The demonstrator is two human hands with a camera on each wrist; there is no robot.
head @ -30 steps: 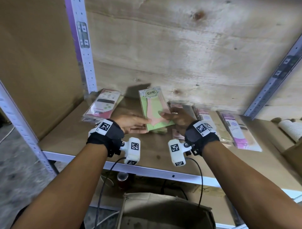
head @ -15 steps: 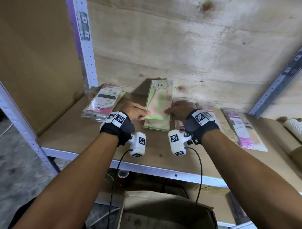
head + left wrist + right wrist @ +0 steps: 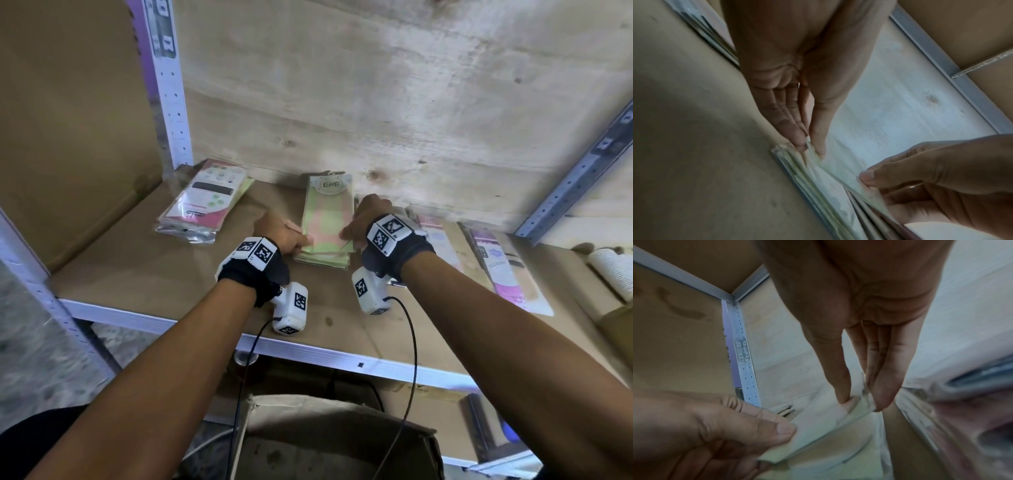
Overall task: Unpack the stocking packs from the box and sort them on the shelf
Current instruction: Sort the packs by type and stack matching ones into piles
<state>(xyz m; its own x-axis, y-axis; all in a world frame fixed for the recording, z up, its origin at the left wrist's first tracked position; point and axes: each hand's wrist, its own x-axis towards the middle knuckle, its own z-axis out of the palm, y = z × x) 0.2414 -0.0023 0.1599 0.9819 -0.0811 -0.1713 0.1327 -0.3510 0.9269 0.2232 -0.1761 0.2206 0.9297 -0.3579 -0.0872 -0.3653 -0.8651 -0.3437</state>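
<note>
Much of the green stocking pack (image 3: 329,219) is hidden by the two hands that have it, so only its upper half with a round label shows clearly from above; it lies on top of a short stack of like packs (image 3: 323,260) at the middle of the shelf (image 3: 144,270). The left hand (image 3: 279,234) pinches the near left edge of that pack between thumb and straightened fingers (image 3: 795,128), and the right hand (image 3: 368,216) pinches the near right corner the same way, thumb on top and fingers (image 3: 882,386) under the wrapper. How many packs sit in the stack I cannot tell, since the wrist views show only blurred layered edges. At ten o'clock from the hands lies a second pile with a pink and white pack (image 3: 205,198) uppermost, well apart from the green one. At three o'clock, more pink packs (image 3: 503,270) lie flat in a row, the nearest ones partly hidden behind the right wrist and too blurred to read. A ribbed white roll (image 3: 613,274) is cut off at the far right edge. The shelf board is brown, edged in pale metal, with perforated uprights (image 3: 171,89) and rough plywood behind. Below the shelf, at six o'clock, an open cardboard box (image 3: 329,442) stands in shadow, its contents too dark to see.
</note>
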